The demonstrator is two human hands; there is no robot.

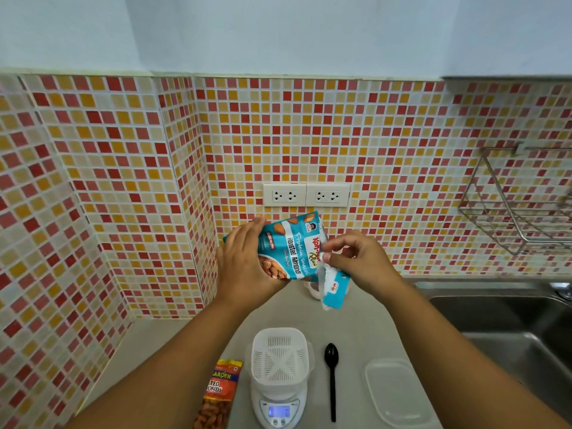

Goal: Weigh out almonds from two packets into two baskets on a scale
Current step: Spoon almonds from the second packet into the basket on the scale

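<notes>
Black spoon, clear lid (right), sink.

Home kitchen: tiled backsplash, sink

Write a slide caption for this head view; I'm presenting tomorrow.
Both hands tear the top strip off a blue almond packet above a basket on the scale.

Kitchen corner with red, orange and cream mosaic tiles, pale blue wall above. Two white sockets, a wire rack on the right, steel sink, beige counter.
</notes>
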